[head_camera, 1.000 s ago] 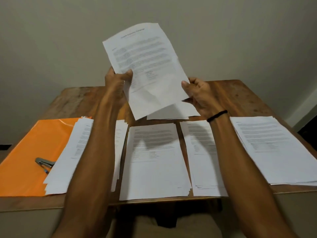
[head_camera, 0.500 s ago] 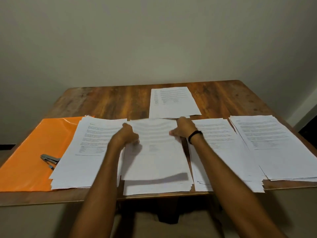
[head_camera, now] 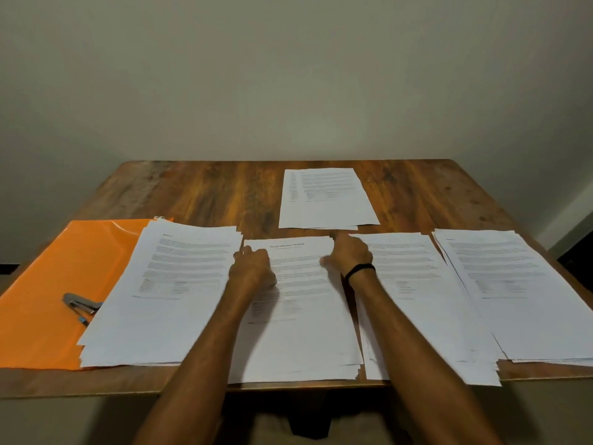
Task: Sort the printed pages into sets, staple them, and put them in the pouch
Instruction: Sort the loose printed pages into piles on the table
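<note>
We see the left hand [head_camera: 253, 268], fingers curled, at the upper left edge of the middle stack of printed pages [head_camera: 301, 319]; whether it pinches a sheet we cannot tell. The right hand [head_camera: 348, 253] presses the stack's upper right corner with its forefinger outstretched, gripping nothing. The stapler [head_camera: 80, 305] lies on the orange pouch [head_camera: 48, 277], far left.

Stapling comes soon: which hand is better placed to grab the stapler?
Probably left: the stapler lies on the orange pouch at far left, nearer the left hand than the right hand.
</note>
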The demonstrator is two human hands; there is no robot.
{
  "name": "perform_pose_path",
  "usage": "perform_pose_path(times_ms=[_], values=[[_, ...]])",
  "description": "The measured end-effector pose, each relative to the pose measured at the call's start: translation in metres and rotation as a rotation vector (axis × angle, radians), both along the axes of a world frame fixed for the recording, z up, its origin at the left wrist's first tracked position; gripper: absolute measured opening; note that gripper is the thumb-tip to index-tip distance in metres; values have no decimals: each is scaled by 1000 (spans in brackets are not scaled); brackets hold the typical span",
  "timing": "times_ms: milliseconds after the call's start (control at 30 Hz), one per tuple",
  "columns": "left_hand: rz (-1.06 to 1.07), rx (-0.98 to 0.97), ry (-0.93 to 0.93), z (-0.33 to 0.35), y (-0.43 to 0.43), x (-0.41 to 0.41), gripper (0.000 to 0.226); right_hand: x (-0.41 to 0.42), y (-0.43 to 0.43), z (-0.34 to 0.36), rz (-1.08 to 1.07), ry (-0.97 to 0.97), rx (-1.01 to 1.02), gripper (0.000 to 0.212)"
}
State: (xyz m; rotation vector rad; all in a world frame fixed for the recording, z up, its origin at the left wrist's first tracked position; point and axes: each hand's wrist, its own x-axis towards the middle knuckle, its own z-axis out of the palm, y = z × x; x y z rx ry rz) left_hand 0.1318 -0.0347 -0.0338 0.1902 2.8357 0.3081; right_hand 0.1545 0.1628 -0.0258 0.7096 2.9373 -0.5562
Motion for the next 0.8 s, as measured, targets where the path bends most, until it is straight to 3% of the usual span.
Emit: perform_pose_path(times_ms=[67, 133, 233, 300, 433, 533, 600, 700, 800], values=[[21, 31, -17, 1, 1, -9, 49, -22, 19, 5, -110, 146, -93, 41], [61, 99, -6, 2, 3, -18, 45, -49, 38, 5, -243, 244, -94, 51], [135, 298, 21, 4, 9, -28, 37, -85, 62, -10, -388, 165, -40, 80], [134, 380, 42, 5, 12, -36, 35, -100, 72, -25, -426, 69, -6, 88], [122, 415, 41, 8, 16, -51, 32, -113, 75, -36, -365, 53, 87, 64], [128, 434, 31, 10, 20, -57, 28, -112, 71, -35, -405, 199, 90, 44], [122, 475, 42, 10, 23, -58, 23, -104, 70, -33, -440, 405, -12, 28], [120, 677, 100, 15, 26, -56, 22, -92, 66, -18, -537, 733, -412, 12], [252, 1036, 8, 24, 32, -56, 57, -75, 53, 1, -647, 884, -732, 13]])
